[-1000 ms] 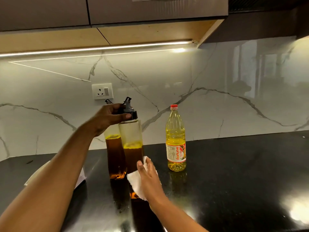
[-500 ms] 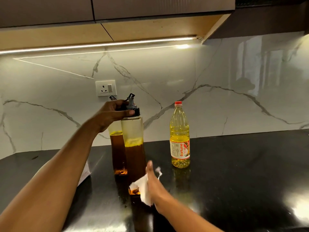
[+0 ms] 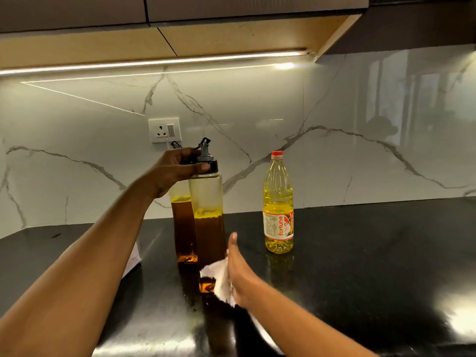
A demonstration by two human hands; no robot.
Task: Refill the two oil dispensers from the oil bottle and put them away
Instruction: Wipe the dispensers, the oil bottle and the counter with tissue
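Observation:
Two tall clear oil dispensers with black pour spouts stand on the black counter point(image 3: 360, 253), both partly filled with dark amber oil. The near dispenser point(image 3: 208, 220) is gripped at its black cap by my left hand point(image 3: 177, 168). The far dispenser point(image 3: 183, 228) stands just behind it to the left, its spout partly hidden by that hand. My right hand point(image 3: 238, 269) presses a white tissue point(image 3: 217, 276) against the lower right side of the near dispenser. The plastic oil bottle point(image 3: 278, 210), red-capped with yellow oil, stands upright to the right, apart from both hands.
A white paper point(image 3: 132, 261) lies on the counter behind my left forearm. A wall socket point(image 3: 164, 130) sits on the marble backsplash above the dispensers. Upper cabinets with a light strip point(image 3: 154, 61) hang overhead.
My right hand with the tissue has slid down the near dispenser's side toward its base. My left hand has stayed on the cap.

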